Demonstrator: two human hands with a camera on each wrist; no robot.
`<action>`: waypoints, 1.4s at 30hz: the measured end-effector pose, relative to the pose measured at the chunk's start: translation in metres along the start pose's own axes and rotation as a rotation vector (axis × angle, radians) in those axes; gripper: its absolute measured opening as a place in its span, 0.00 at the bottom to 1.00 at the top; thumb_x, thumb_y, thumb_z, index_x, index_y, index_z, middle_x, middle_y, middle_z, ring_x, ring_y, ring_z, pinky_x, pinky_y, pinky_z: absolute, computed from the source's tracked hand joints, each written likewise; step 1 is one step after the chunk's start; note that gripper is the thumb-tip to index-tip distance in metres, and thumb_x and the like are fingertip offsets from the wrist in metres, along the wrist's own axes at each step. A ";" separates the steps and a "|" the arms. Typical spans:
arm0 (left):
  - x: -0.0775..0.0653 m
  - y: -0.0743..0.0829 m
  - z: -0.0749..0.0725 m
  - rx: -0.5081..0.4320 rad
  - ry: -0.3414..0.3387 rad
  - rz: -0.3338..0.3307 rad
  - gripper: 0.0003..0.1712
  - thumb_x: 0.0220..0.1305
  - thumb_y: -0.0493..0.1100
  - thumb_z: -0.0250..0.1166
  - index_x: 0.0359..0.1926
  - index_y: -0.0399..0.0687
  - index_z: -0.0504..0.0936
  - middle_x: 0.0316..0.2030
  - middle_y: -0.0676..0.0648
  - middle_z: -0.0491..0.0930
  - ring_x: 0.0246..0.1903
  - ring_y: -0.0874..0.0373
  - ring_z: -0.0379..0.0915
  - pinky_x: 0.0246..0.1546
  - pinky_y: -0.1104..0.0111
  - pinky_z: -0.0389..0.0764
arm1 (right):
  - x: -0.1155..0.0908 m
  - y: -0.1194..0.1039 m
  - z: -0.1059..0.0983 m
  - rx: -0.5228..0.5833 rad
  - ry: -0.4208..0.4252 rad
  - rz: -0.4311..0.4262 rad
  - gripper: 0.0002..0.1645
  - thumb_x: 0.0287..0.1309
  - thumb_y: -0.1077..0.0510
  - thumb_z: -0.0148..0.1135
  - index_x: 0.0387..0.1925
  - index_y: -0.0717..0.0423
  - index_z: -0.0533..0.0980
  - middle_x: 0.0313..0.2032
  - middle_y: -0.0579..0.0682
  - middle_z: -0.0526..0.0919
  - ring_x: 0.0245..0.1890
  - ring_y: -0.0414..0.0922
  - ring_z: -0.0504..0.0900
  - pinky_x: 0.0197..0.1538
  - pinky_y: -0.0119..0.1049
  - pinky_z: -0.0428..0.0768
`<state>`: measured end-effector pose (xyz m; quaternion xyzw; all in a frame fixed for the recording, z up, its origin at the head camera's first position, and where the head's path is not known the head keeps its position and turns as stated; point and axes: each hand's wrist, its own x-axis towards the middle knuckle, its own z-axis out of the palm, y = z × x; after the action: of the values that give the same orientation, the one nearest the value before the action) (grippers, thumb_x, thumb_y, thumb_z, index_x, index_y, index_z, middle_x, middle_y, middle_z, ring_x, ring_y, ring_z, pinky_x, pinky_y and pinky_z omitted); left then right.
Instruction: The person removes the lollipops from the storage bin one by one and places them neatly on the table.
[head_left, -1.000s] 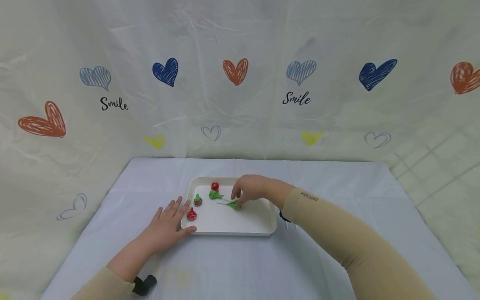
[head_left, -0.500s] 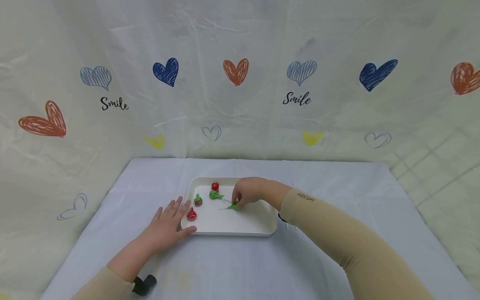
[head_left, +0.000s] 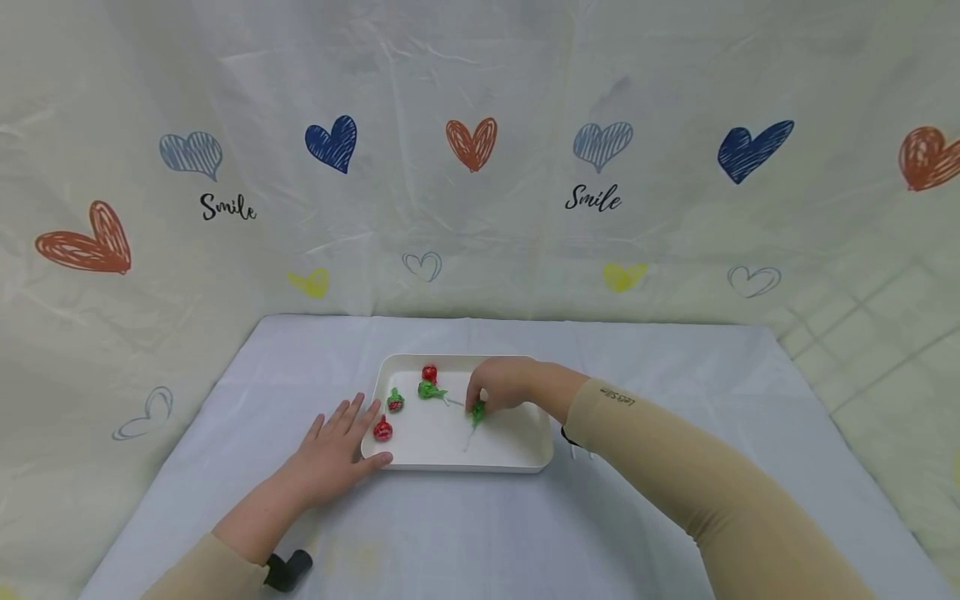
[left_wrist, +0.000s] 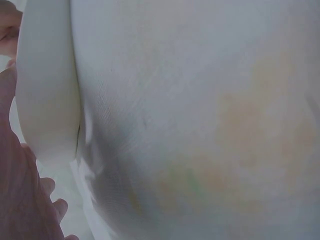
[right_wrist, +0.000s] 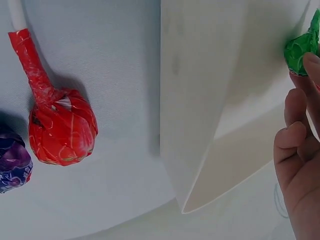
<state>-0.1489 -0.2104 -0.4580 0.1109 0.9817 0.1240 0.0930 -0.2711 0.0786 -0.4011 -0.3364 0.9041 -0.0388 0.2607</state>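
My right hand (head_left: 506,385) pinches a green-wrapped lollipop (head_left: 477,412) low over the white tray (head_left: 427,446). Its white stick points toward the tray's front edge. In the right wrist view the wrapped green head (right_wrist: 300,52) shows between thumb and fingers. At the tray's left end, my left hand (head_left: 333,458) lies with fingers spread, touching the rim. Near those fingers are a green lollipop (head_left: 395,402) and a red lollipop (head_left: 383,430). Farther back in the tray lie another red lollipop (head_left: 429,372) and another green lollipop (head_left: 431,390).
Outside the tray on the right, a red lollipop (right_wrist: 65,127) and a purple lollipop (right_wrist: 12,160) lie on the white cloth; my right forearm mostly hides them in the head view. A backdrop with hearts (head_left: 471,143) stands behind the table.
The green lollipop at my right hand has turned: its stick pointed left and now points toward the front. My right fingers have closed in on it. The left hand stays put.
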 end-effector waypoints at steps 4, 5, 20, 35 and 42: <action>0.000 0.000 0.000 0.002 0.002 0.002 0.55 0.61 0.74 0.58 0.79 0.51 0.50 0.78 0.38 0.43 0.75 0.37 0.37 0.69 0.34 0.40 | -0.001 0.001 0.000 0.000 0.006 -0.017 0.22 0.62 0.64 0.63 0.45 0.31 0.86 0.51 0.33 0.81 0.55 0.37 0.74 0.62 0.40 0.73; 0.000 0.000 0.000 0.001 0.002 0.002 0.55 0.61 0.74 0.58 0.79 0.51 0.50 0.78 0.38 0.43 0.75 0.37 0.37 0.69 0.34 0.40 | -0.002 0.001 0.000 0.009 0.007 -0.022 0.21 0.63 0.64 0.63 0.47 0.32 0.86 0.51 0.33 0.80 0.56 0.38 0.74 0.62 0.40 0.73; 0.002 0.000 0.000 -0.001 -0.004 0.003 0.55 0.61 0.75 0.56 0.79 0.53 0.49 0.78 0.39 0.42 0.76 0.37 0.36 0.69 0.35 0.38 | -0.001 0.010 -0.001 0.137 0.007 0.025 0.15 0.57 0.52 0.73 0.47 0.38 0.86 0.38 0.35 0.82 0.42 0.38 0.77 0.52 0.37 0.78; 0.002 -0.002 0.002 -0.004 -0.011 0.000 0.56 0.61 0.76 0.55 0.79 0.53 0.48 0.78 0.40 0.41 0.76 0.38 0.35 0.70 0.35 0.37 | 0.003 0.010 0.005 0.096 0.016 0.027 0.10 0.57 0.54 0.73 0.41 0.37 0.87 0.35 0.34 0.83 0.39 0.36 0.78 0.51 0.35 0.78; 0.002 -0.004 0.004 -0.002 -0.005 -0.001 0.57 0.60 0.76 0.55 0.79 0.53 0.48 0.78 0.40 0.41 0.76 0.38 0.35 0.70 0.35 0.38 | -0.003 0.009 -0.001 0.104 0.035 0.024 0.12 0.57 0.54 0.73 0.43 0.39 0.87 0.36 0.34 0.82 0.41 0.36 0.77 0.53 0.36 0.77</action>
<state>-0.1509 -0.2124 -0.4628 0.1104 0.9814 0.1247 0.0955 -0.2746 0.0870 -0.4010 -0.3110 0.9091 -0.0885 0.2626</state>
